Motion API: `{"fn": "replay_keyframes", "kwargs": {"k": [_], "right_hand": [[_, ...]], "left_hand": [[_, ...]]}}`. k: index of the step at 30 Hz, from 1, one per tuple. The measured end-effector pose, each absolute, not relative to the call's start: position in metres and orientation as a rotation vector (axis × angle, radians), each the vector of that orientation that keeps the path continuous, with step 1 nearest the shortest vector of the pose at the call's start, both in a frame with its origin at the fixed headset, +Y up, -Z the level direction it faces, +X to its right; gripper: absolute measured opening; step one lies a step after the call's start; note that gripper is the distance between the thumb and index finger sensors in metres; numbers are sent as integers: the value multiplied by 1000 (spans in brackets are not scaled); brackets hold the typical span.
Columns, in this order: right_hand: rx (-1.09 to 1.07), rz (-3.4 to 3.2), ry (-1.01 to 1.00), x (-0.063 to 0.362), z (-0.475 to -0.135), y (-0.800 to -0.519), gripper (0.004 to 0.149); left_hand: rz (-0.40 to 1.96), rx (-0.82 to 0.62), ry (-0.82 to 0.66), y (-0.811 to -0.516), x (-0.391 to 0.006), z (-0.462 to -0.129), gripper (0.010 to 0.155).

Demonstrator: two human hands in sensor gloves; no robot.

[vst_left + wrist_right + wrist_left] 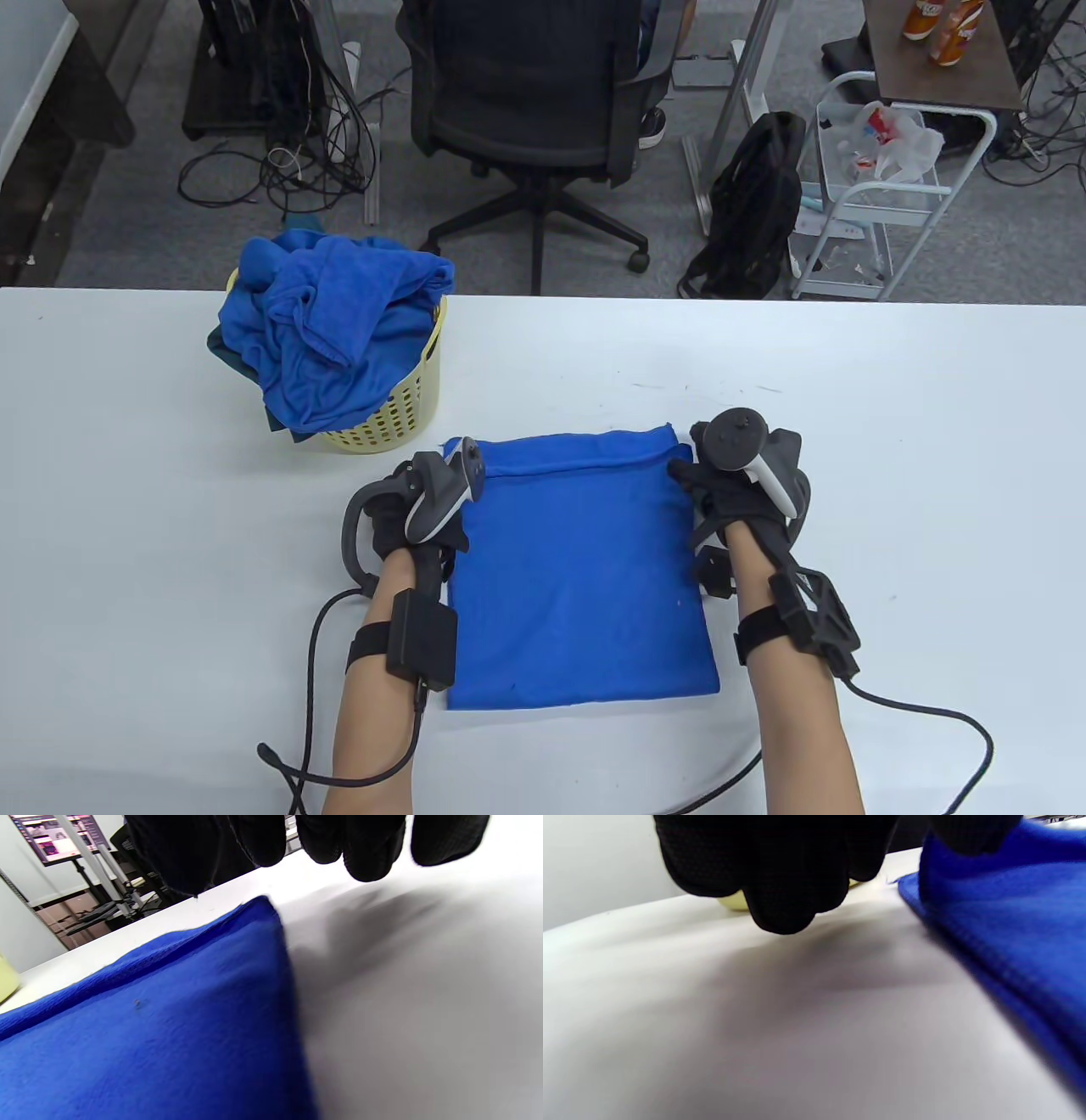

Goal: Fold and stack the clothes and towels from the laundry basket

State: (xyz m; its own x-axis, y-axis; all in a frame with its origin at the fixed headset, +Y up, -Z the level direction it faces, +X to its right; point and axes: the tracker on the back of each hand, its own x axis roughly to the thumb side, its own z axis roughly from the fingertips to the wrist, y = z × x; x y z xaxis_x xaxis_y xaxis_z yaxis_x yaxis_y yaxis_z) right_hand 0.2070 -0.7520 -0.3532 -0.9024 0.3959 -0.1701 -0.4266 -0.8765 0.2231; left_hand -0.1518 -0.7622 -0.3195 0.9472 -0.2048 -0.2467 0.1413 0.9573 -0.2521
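I see the white table (pixel 891 407) filling the lower part of the table view, and on it, near its front edge, the folded blue towel (pixel 577 577) lies flat as a rough rectangle between my two hands. Behind it to the left stands the yellow laundry basket (pixel 407 407), heaped with more blue cloth (pixel 331 323). My left hand (pixel 416 509) sits at the towel's far left corner; from the left wrist view one finger lies on the blue edge, the others curled above bare table. My right hand (pixel 738 492) is at the far right corner, fingers (pixel 365 853) hanging just past it; whether either hand actually pinches cloth I cannot tell.
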Motion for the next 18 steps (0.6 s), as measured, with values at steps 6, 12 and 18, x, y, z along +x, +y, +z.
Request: {"fn": "replay_keyframes", "kwargs": {"k": [6, 12, 18], "right_hand": [[-36, 2642, 293, 229, -315, -732, 66], [475, 2693, 379, 225, -228, -732, 46], [737, 2715, 483, 218, -174, -752, 45]], "left_hand": [[-132, -230, 261, -767, -176, -299, 71], [97, -276, -197, -750, -170, -230, 64], [137, -445, -542, -757, -150, -170, 54]]}}
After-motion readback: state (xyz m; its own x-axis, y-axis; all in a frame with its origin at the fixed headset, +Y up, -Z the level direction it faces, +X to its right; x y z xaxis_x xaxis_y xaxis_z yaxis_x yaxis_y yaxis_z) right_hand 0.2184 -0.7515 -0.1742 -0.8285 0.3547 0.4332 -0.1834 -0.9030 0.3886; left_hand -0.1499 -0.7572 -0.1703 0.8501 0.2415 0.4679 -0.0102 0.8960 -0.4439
